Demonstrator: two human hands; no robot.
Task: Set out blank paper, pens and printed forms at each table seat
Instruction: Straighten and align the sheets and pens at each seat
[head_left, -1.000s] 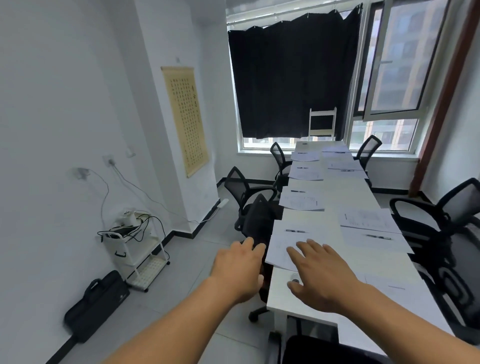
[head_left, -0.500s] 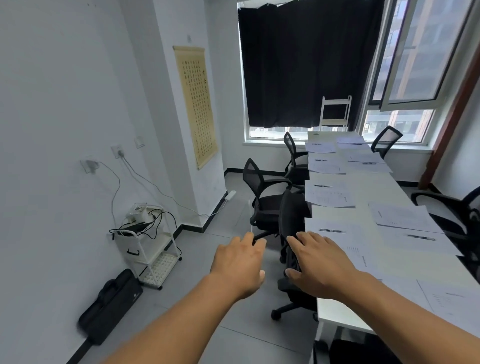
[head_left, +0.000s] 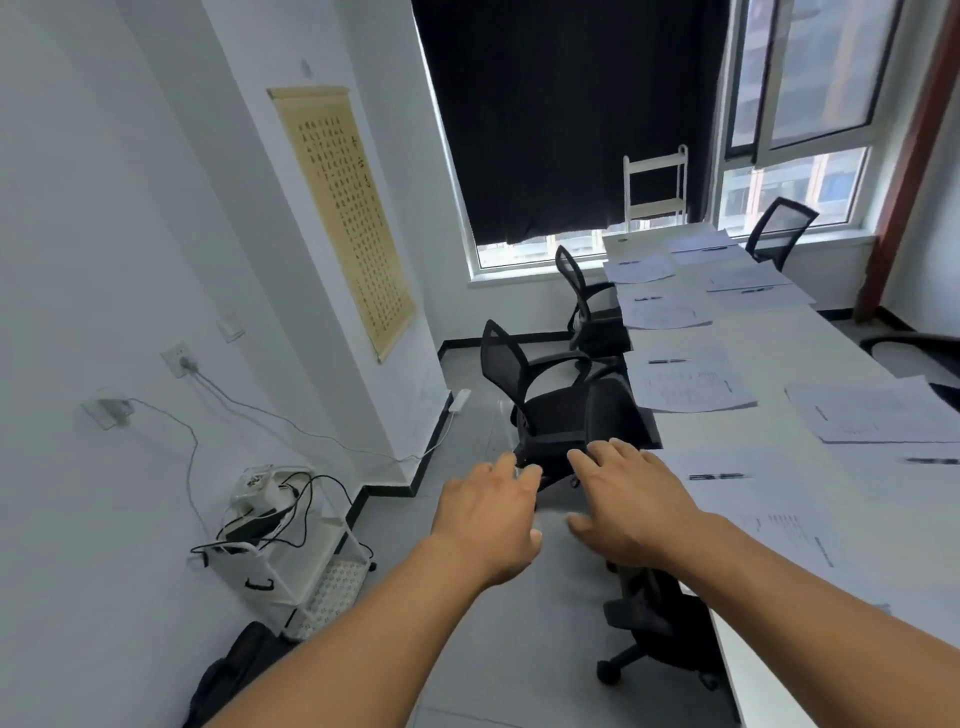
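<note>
A long white table (head_left: 810, 338) runs along the right, with paper sets laid at its seats. Nearest me lie a printed form (head_left: 779, 530) and a black pen (head_left: 719, 476) on a blank sheet. Further sets (head_left: 691, 387) follow toward the window. My left hand (head_left: 491, 517) and my right hand (head_left: 631, 504) reach forward, fingers relaxed and spread, holding nothing. Both hover left of the table edge, above the floor and a black chair (head_left: 613, 415).
Black mesh chairs (head_left: 524, 384) stand along the table's left side, one (head_left: 654, 623) tucked under it near me. A white cart (head_left: 291, 566) with cables and a black bag (head_left: 228, 675) stand by the left wall. Grey floor lies between wall and chairs.
My view has swung left and moved forward along the table. Both hands, earlier over the table's near corner, now hover left of its edge, still empty.
</note>
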